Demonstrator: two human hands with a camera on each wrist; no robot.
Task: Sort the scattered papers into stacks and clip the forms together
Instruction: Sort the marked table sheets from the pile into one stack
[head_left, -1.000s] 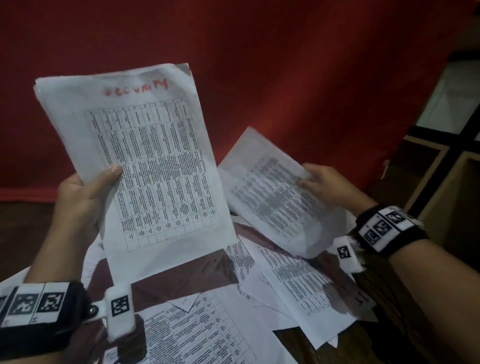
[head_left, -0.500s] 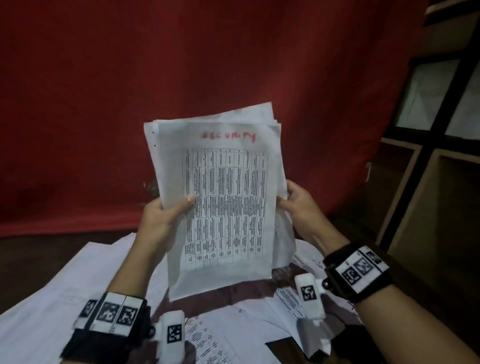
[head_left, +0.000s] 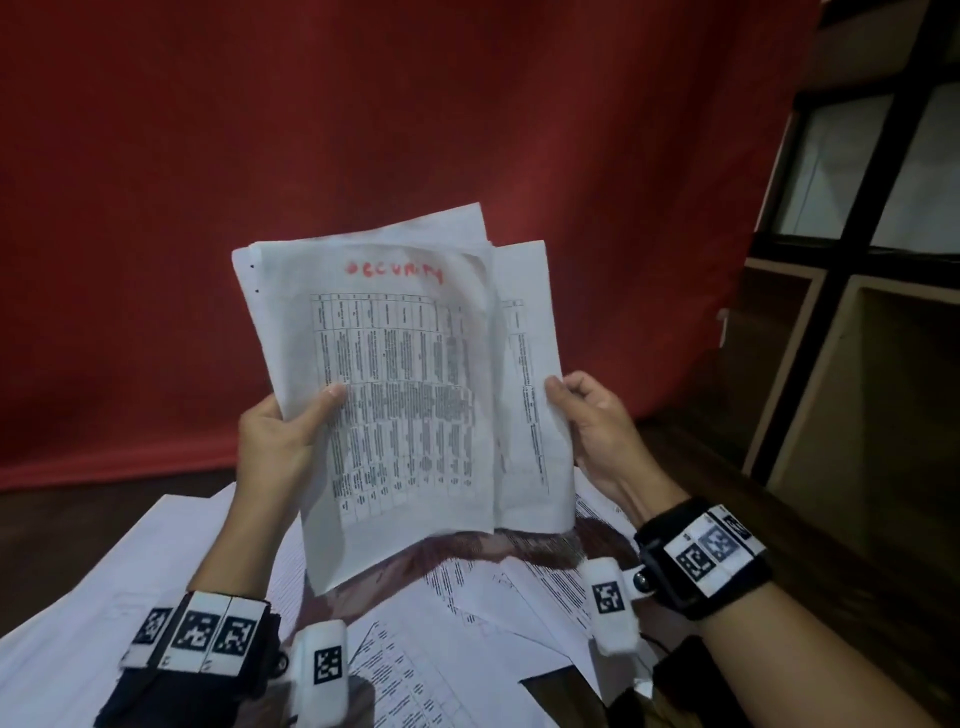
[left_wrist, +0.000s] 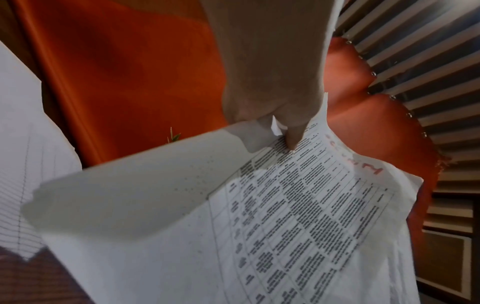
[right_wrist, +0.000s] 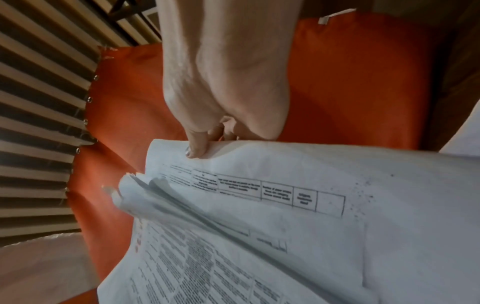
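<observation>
Left hand (head_left: 280, 436) gripping forms (head_left: 395, 395) at left edge, right hand (head_left: 597, 421) pinching right edge; held upright above scattered papers (head_left: 467, 649).

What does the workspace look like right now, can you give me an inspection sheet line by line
Surface: dark wooden table, mostly covered by sheets.
Job's things: held stack of papers, upright, red handwriting on the front sheet, edges uneven; loose papers scattered flat below it.
Clutter: nothing seen; no clip in view.
Grippers: left hand grips the stack's left edge, thumb on front; right hand pinches the right edge.
Cables: nothing seen.
Surroundings: red cloth backdrop; wooden shelving at right.
</observation>
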